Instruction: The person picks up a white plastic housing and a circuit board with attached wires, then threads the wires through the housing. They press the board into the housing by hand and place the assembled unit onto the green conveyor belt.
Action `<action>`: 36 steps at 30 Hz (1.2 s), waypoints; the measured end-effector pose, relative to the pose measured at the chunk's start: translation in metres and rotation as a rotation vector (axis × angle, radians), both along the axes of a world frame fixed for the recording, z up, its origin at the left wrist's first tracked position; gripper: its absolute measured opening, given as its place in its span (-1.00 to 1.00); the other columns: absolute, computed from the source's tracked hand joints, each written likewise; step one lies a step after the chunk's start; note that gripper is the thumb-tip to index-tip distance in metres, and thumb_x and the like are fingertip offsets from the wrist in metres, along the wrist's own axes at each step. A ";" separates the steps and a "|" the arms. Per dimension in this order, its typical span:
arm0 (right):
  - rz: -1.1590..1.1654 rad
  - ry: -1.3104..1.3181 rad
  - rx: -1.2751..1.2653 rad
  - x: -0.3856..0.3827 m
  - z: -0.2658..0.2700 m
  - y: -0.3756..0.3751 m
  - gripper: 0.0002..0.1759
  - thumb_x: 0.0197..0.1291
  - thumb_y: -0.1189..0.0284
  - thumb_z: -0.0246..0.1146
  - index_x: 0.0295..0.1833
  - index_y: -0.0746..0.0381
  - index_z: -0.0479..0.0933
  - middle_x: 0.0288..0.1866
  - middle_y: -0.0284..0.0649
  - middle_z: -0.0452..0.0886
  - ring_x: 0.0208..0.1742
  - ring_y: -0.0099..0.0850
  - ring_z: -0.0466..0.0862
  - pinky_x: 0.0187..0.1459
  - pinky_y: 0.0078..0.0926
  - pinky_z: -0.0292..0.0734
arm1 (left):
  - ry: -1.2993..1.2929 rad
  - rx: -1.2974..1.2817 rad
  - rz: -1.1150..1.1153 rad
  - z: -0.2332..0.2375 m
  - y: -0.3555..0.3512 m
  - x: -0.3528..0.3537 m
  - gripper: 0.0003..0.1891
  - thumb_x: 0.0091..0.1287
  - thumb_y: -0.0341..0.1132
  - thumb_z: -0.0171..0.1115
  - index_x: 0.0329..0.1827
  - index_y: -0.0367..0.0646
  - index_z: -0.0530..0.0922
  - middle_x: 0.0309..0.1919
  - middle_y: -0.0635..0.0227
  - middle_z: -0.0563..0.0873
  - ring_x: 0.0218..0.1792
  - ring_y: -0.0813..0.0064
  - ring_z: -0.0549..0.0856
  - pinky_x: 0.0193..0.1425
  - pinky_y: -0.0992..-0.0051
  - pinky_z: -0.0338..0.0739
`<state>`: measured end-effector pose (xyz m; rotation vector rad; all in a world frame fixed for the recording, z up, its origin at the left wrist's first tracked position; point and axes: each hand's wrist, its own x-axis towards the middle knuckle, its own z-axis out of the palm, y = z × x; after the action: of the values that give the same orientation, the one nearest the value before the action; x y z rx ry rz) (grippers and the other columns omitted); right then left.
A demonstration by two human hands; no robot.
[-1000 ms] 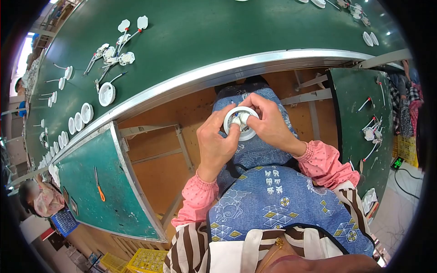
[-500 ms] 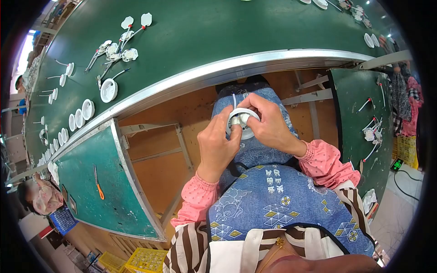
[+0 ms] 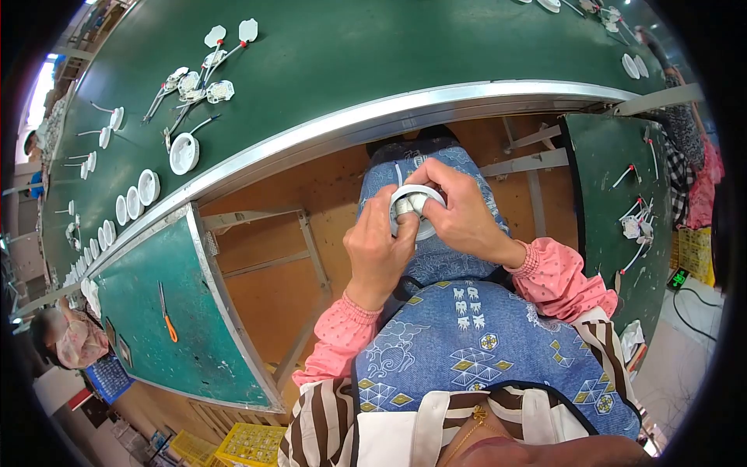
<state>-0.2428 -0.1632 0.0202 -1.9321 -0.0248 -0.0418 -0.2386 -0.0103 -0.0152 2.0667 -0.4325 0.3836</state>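
A round white housing [image 3: 424, 191] with a pale wire sticking out at its far side is held over the lap, in front of the blue apron. My left hand [image 3: 377, 247] grips its left side, the thumb pressed inside the ring. On the right side my right hand [image 3: 461, 212] grips the rim, its thumb also reaching in. Both thumbs, partly wrapped in something whitish, cover most of the inside, so the inner parts cannot be made out.
On the green table [image 3: 334, 62] lie a white cup with a wire [image 3: 184, 153], white rings [image 3: 148, 187] in a row and a cluster of wired parts [image 3: 191, 86]. Orange-handled scissors [image 3: 169, 319] lie on the left side table. A co-worker [image 3: 74, 338] is at far left.
My left hand has shifted slightly to the right against the ring, and the housing has tilted a little. Both hands still hold it.
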 end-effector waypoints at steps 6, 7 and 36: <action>-0.018 -0.111 -0.038 -0.005 -0.009 0.004 -0.81 0.16 0.67 0.17 -0.09 0.35 0.55 -0.29 -0.20 0.62 -0.28 -0.50 0.57 -0.25 -0.46 0.48 | -0.003 -0.023 0.071 -0.005 -0.007 -0.005 -0.71 0.20 -0.51 0.35 0.01 -0.25 0.65 -0.23 0.12 0.77 -0.28 0.17 0.80 -0.20 0.34 0.68; -0.021 -0.112 -0.034 -0.007 -0.009 0.005 -0.81 0.17 0.67 0.17 -0.09 0.35 0.55 -0.28 -0.21 0.63 -0.27 -0.51 0.58 -0.25 -0.46 0.48 | 0.006 -0.031 0.073 -0.004 -0.008 -0.005 -0.71 0.20 -0.51 0.35 0.01 -0.26 0.65 -0.23 0.12 0.77 -0.28 0.17 0.80 -0.19 0.34 0.68; -0.113 0.079 0.280 0.001 -0.026 0.002 -0.84 0.27 0.63 0.19 -0.03 0.36 0.52 -0.19 -0.29 0.66 -0.16 -0.62 0.62 -0.12 -0.58 0.55 | 0.495 -0.522 -0.051 -0.003 -0.010 0.000 -0.73 0.46 -0.56 0.10 0.16 -0.43 0.57 -0.13 0.27 0.74 -0.18 0.57 0.71 -0.12 0.57 0.62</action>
<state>-0.2422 -0.1608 -0.0057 -1.6517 0.1366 -0.0422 -0.2391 -0.0207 -0.0184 1.5614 -0.0690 -0.0543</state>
